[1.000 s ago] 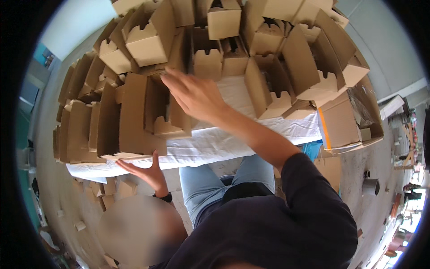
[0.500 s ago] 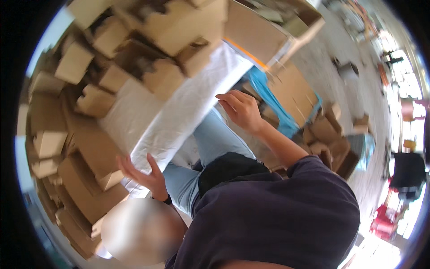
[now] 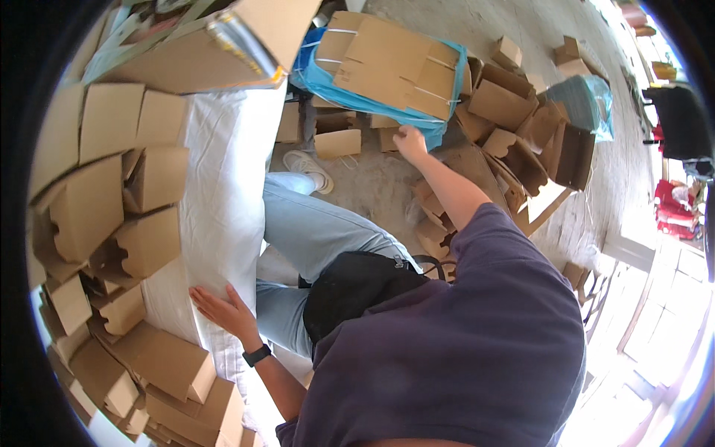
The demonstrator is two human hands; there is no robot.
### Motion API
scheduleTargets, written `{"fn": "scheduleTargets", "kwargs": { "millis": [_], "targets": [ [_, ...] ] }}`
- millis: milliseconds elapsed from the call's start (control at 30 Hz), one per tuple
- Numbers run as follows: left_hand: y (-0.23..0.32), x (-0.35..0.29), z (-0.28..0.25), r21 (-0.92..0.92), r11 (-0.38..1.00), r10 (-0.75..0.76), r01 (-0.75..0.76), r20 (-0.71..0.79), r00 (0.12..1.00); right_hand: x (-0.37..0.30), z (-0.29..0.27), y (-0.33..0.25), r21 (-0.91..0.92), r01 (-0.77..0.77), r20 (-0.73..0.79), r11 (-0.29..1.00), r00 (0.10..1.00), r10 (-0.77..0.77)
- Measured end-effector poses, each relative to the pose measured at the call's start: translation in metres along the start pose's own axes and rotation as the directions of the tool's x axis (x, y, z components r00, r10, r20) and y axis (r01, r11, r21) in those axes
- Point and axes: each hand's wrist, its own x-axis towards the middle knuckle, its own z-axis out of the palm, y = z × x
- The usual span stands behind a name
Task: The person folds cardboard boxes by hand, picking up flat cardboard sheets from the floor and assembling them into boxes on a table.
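Note:
My left hand [image 3: 228, 311], with a dark watch on its wrist, lies open with fingers stretched along the edge of the white cloth-covered table [image 3: 223, 186]. My right hand [image 3: 412, 144] is out to the right, its fingers curled closed; whatever they hold, if anything, is hidden. It appears just in front of a stack of flat cardboard [image 3: 383, 63] wrapped in blue plastic [image 3: 417, 118]. Left of my left hand, folded brown cardboard boxes [image 3: 153, 238] crowd the table.
A large carton [image 3: 186, 56] stands at the table's far end. Several open cardboard boxes [image 3: 514, 100] lie piled on the floor at right, beside a blue plastic-wrapped bundle [image 3: 581, 104]. My legs [image 3: 320, 223] are close against the table.
My view has turned, so the table now runs more upright and the wrapped cardboard shows fully. My right hand has swung away from the table to the right; my left hand now lies at the table edge.

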Motion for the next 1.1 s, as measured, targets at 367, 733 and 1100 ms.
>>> {"fn": "scheduleTargets", "kwargs": {
  "millis": [367,733,1100],
  "targets": [
    [0.006,-0.001,-0.003,0.056,0.998,-0.037,0.036,0.030,0.999,0.056,-0.014,-0.033,0.900,-0.375,0.435,-0.221,0.749,0.500],
    [-0.001,0.000,0.003,0.076,0.997,-0.020,0.019,0.018,1.000,0.079,-0.031,-0.063,0.925,-0.339,0.369,-0.170,0.700,0.611],
    [-0.005,-0.003,0.006,0.067,0.998,0.001,0.001,-0.026,1.000,-0.056,-0.011,-0.035,0.862,-0.507,0.425,-0.002,0.721,0.547]
  ]
}}
